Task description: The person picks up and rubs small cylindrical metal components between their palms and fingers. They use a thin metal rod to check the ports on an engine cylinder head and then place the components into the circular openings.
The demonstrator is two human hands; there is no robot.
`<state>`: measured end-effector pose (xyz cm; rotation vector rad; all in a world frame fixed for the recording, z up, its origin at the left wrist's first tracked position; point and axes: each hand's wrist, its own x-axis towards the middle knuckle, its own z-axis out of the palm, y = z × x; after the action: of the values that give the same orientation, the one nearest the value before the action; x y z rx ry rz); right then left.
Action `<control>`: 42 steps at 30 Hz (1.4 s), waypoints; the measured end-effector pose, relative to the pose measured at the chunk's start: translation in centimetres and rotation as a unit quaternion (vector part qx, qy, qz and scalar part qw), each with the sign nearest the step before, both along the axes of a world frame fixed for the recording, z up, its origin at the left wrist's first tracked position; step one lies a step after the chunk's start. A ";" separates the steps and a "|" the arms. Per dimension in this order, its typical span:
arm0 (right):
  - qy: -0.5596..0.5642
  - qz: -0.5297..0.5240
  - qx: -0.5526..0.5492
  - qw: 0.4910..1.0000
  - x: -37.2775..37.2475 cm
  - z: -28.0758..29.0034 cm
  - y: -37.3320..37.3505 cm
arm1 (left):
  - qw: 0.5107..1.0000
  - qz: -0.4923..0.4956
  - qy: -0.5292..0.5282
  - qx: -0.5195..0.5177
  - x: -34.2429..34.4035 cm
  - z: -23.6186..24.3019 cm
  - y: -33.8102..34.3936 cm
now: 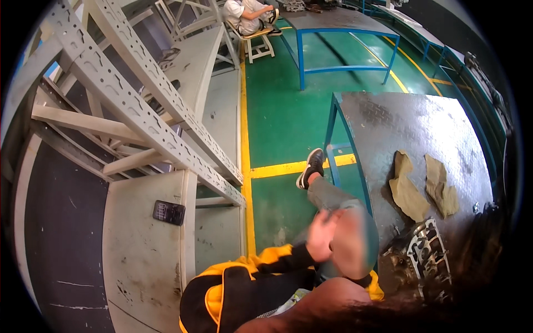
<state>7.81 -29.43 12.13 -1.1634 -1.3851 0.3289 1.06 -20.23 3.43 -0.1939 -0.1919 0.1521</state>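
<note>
My left hand (321, 236), at the end of a black and yellow sleeve (286, 258), is held over my lap by my raised leg in grey trousers (333, 194). Its fingers are smeared, and I see no object in them. Close beside it on the right, a blurred skin-coloured patch (350, 244) appears to be my right hand; its fingers cannot be made out. A bit of yellow sleeve (375, 287) shows below that patch. My foot in a dark shoe (312, 168) extends forward by the table leg.
On the metal-topped table (383, 119) at right lie two tan work gloves (408, 191) and metal engine parts (428, 255). A black phone (169, 212) rests on the grey shelf (141, 244) at left, below perforated uprights (144, 116). Farther off, a person (249, 16) sits beside another table (338, 22).
</note>
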 end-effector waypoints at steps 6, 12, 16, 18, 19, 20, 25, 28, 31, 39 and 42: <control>0.262 0.037 0.214 0.940 0.1 1.5 -2.5 | 0.992 -0.090 0.079 0.033 0.2 -1.6 -0.5; 0.115 -0.200 -0.057 0.971 -1.5 -4.1 -2.1 | 0.990 -0.036 -0.048 0.127 0.7 -0.2 -2.9; 0.318 0.033 0.185 0.929 -1.4 -0.4 -3.7 | 0.995 -0.029 0.019 0.097 2.1 0.0 0.8; 0.290 0.087 0.201 0.932 -1.2 -0.6 -2.8 | 0.987 0.032 0.130 0.094 0.5 0.2 1.4; 0.204 0.014 0.154 0.967 -1.1 -0.9 -2.1 | 0.993 0.028 0.061 0.092 0.4 2.2 0.4; 0.111 -0.058 0.105 0.987 -1.3 -1.3 -1.5 | 0.995 0.025 -0.013 0.091 0.2 3.3 -0.5; 0.255 -0.050 0.204 0.944 -2.5 -2.2 -1.4 | 0.992 0.036 0.005 0.121 0.5 1.9 0.1; 0.165 0.058 0.225 0.959 -1.4 -0.8 -1.6 | 0.984 0.066 0.135 0.097 1.2 1.0 1.9; 0.120 -0.109 0.114 0.980 -2.0 -2.7 -0.9 | 0.949 0.014 -0.166 0.267 1.3 0.1 -1.9; 0.176 0.045 0.219 0.959 -3.6 -0.4 -0.3 | 0.992 0.040 0.095 0.069 -1.1 2.3 1.5; 0.125 -0.142 0.094 0.978 -4.1 -4.4 1.7 | 0.985 -0.007 -0.102 0.135 -0.6 0.7 -0.1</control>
<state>3.75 -27.77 7.76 -1.1040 -0.9930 0.1317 0.41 -20.29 4.14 0.0610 -0.4129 0.0908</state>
